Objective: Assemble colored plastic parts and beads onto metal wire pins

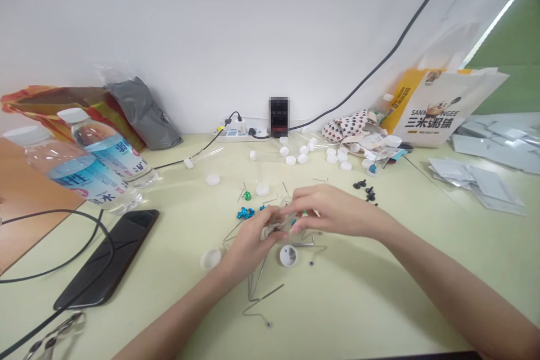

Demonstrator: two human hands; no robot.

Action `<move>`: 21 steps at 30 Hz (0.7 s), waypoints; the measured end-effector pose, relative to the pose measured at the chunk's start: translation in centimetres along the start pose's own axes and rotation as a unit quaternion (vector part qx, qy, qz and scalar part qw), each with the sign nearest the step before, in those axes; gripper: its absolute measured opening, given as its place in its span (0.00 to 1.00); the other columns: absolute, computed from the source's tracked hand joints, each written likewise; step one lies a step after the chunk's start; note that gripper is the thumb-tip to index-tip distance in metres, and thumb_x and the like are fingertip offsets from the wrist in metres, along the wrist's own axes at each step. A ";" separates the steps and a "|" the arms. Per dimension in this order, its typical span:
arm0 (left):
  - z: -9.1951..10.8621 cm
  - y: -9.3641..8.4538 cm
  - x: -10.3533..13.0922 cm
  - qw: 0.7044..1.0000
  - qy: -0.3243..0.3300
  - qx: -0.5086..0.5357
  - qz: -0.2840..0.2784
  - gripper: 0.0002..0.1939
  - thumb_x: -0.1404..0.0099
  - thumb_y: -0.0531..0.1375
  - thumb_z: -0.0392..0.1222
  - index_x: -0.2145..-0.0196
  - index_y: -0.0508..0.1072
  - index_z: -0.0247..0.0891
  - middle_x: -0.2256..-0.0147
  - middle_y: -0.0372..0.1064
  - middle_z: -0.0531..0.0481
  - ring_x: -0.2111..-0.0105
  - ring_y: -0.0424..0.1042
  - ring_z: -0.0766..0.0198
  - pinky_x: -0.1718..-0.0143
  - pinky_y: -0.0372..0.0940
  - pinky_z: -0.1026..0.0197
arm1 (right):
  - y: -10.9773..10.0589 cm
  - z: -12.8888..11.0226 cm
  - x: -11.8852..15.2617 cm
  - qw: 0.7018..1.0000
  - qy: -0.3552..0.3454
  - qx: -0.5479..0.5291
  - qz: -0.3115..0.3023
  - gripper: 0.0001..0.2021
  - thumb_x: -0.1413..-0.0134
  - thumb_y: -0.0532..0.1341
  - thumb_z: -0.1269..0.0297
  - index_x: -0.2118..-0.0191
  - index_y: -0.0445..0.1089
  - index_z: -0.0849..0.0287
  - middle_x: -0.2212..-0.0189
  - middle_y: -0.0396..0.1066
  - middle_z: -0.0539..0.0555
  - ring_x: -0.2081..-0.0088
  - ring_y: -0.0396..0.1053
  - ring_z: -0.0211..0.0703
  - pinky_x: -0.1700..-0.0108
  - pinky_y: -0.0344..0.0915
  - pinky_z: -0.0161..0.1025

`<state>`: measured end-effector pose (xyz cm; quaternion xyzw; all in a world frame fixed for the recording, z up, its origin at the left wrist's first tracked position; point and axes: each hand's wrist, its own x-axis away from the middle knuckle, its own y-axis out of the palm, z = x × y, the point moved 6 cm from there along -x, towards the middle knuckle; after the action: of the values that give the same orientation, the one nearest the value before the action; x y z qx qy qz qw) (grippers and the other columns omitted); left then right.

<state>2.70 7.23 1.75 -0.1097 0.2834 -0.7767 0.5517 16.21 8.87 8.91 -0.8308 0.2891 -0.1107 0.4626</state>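
My left hand (pixel 257 228) is closed around a small clear plastic container (pixel 270 229), partly hidden by the fingers. My right hand (pixel 323 209) meets it from the right, fingers bent and fingertips at the container; what they pinch is too small to make out. Just below lies a white cap (pixel 288 256) with small dark bits inside. A second white cap (pixel 211 259) sits to the left. Bent metal hex keys (pixel 253 298) lie below and around the hands. Blue knobs (pixel 244 213) and a green knob (pixel 247 196) lie beyond my left hand.
Clear tubes with white ends (pixel 262 188) stand behind the hands, with several white caps (pixel 302 158) further back. Black knobs (pixel 370 194) lie to the right. At left are water bottles (pixel 113 152), a phone (pixel 109 259) and a black cable (pixel 95 225). A paper bag (pixel 439 107) stands at back right.
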 end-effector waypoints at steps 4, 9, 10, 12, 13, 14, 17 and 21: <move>-0.6 -0.6 -0.2 0.993 -0.030 0.108 0.027 0.12 0.35 0.55 0.43 0.54 0.65 0.40 0.62 0.67 0.48 0.61 0.68 0.60 0.61 0.63 0.59 | -4.4 4.0 0.7 0.982 0.074 0.003 0.173 0.16 0.38 0.49 0.54 0.59 0.68 0.58 0.63 0.70 0.53 0.67 0.68 0.38 0.68 0.62 0.33; -0.7 -1.4 -0.3 0.973 -0.055 0.222 0.038 0.16 0.35 0.54 0.46 0.51 0.64 0.40 0.64 0.65 0.47 0.60 0.68 0.60 0.66 0.61 0.63 | -7.2 12.7 3.1 0.853 0.347 0.289 0.262 0.10 0.42 0.55 0.63 0.57 0.64 0.62 0.58 0.68 0.62 0.54 0.65 0.54 0.57 0.60 0.44; -0.7 -1.4 -0.3 0.971 -0.062 0.229 0.036 0.16 0.35 0.55 0.46 0.50 0.65 0.40 0.64 0.65 0.48 0.61 0.68 0.60 0.67 0.60 0.63 | -6.9 14.1 3.4 0.845 0.367 0.293 0.254 0.11 0.43 0.56 0.63 0.57 0.64 0.64 0.57 0.68 0.65 0.53 0.64 0.57 0.57 0.60 0.46; -0.8 -1.4 -0.3 0.969 -0.068 0.236 0.037 0.18 0.37 0.57 0.45 0.49 0.66 0.41 0.65 0.65 0.48 0.62 0.67 0.61 0.67 0.60 0.64 | -6.1 16.2 3.9 0.837 0.399 0.292 0.235 0.13 0.44 0.57 0.63 0.56 0.63 0.66 0.57 0.67 0.68 0.54 0.65 0.60 0.58 0.60 0.47; -0.9 -1.4 -0.3 0.969 -0.068 0.235 0.039 0.19 0.37 0.58 0.45 0.48 0.66 0.41 0.64 0.65 0.48 0.62 0.66 0.61 0.67 0.59 0.64 | -5.6 17.0 4.2 0.835 0.412 0.288 0.225 0.15 0.45 0.57 0.62 0.55 0.62 0.67 0.58 0.68 0.69 0.55 0.66 0.61 0.58 0.61 0.48; -1.0 -1.4 -0.3 0.970 -0.067 0.231 0.043 0.20 0.38 0.58 0.45 0.48 0.66 0.41 0.64 0.64 0.48 0.62 0.66 0.62 0.66 0.59 0.64 | -5.0 17.6 4.3 0.835 0.421 0.282 0.214 0.16 0.45 0.58 0.62 0.55 0.61 0.68 0.59 0.68 0.70 0.55 0.66 0.61 0.58 0.61 0.48; -1.2 -1.5 -0.2 0.973 -0.062 0.216 0.060 0.22 0.38 0.59 0.44 0.46 0.66 0.42 0.64 0.65 0.49 0.63 0.65 0.63 0.67 0.59 0.64 | -4.0 18.5 4.4 0.845 0.429 0.257 0.190 0.15 0.46 0.58 0.65 0.55 0.61 0.68 0.58 0.68 0.70 0.53 0.66 0.60 0.57 0.61 0.48; -1.3 -1.7 -0.1 0.971 -0.063 0.217 0.072 0.22 0.38 0.59 0.44 0.47 0.67 0.40 0.68 0.63 0.51 0.69 0.62 0.65 0.70 0.57 0.65 | -4.0 17.5 3.4 0.881 0.394 0.199 0.168 0.13 0.46 0.57 0.68 0.55 0.64 0.68 0.58 0.68 0.70 0.52 0.66 0.60 0.55 0.61 0.51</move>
<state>0.78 8.10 1.64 -0.0153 0.0798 -0.7692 0.6338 28.41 20.81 2.42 -0.5478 0.5545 -0.4052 0.4778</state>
